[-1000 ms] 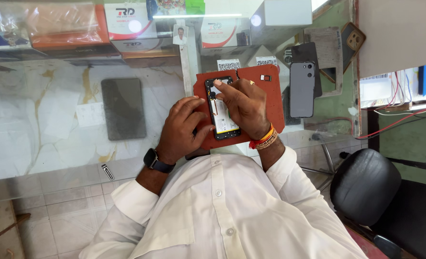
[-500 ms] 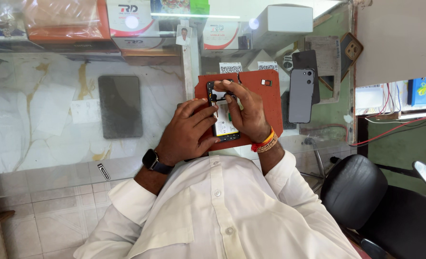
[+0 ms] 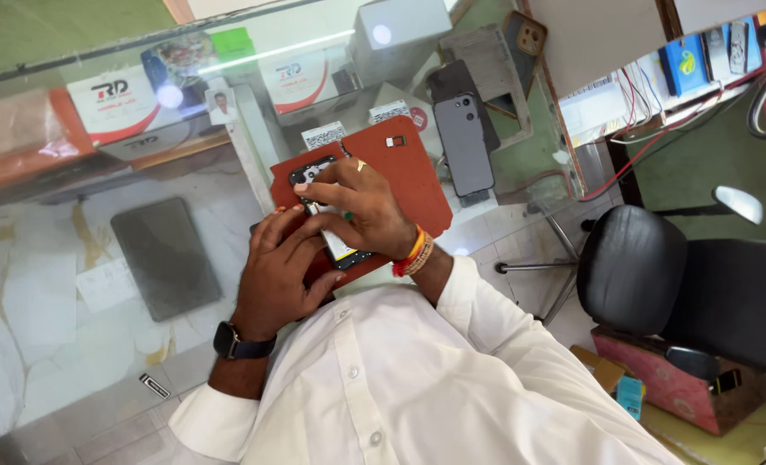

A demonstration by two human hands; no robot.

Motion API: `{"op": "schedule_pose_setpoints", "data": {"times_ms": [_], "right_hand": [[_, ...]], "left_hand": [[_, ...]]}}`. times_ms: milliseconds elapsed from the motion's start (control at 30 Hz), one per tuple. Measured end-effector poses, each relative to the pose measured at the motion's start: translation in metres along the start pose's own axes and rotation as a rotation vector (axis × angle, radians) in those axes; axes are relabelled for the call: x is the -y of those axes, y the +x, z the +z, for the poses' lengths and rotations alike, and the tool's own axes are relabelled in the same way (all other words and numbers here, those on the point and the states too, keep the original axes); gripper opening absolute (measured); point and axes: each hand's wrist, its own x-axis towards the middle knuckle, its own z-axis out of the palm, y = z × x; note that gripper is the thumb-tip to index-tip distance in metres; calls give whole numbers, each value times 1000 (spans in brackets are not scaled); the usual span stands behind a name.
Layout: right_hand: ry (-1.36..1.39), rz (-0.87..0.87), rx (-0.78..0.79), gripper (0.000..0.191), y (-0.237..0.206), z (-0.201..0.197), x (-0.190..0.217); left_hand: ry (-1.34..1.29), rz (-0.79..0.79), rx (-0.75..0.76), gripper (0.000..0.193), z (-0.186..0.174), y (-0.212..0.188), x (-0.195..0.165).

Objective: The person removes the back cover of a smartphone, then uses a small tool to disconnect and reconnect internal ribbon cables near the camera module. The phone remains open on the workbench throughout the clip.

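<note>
A: What are the hands on?

B: An opened phone (image 3: 327, 215) lying on a red mat (image 3: 404, 176) on the glass counter (image 3: 47, 267). The right hand (image 3: 361, 211) lies across it, index finger stretched toward the top end by the camera cutout, the other fingers curled over the body. It presses on the phone more than it pinches it.

A: And the left hand?

B: The left hand (image 3: 280, 275) sits just below and to the left of the right one, fingers bent against the phone's lower edge, bracing it. Whether it clasps anything I cannot tell; the fingertips are tucked under the right hand.

A: How much of the phone shows?

B: Little. The dark top end beyond the index finger and a pale strip by the wrist. The middle is covered.

A: Any tool?

B: A small green speck (image 3: 347, 215) shows between the fingers, too small to make out.

A: Around the grip?

B: Beyond the right hand, a grey phone (image 3: 463, 145) lies back up, just off the mat. Well left of the left hand lies a dark slab (image 3: 166, 257). A black chair (image 3: 693, 284) stands far right.
</note>
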Motion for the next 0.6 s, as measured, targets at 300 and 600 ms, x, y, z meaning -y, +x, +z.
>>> {"op": "schedule_pose_setpoints", "data": {"times_ms": [300,600], "right_hand": [[0,147,86,55,-13,-19,-7],[-64,33,-23,63,-18,-15,-16]], "left_hand": [[5,10,-22,45,14,8,-9],[29,11,-27,45,21,5,-10]]}}
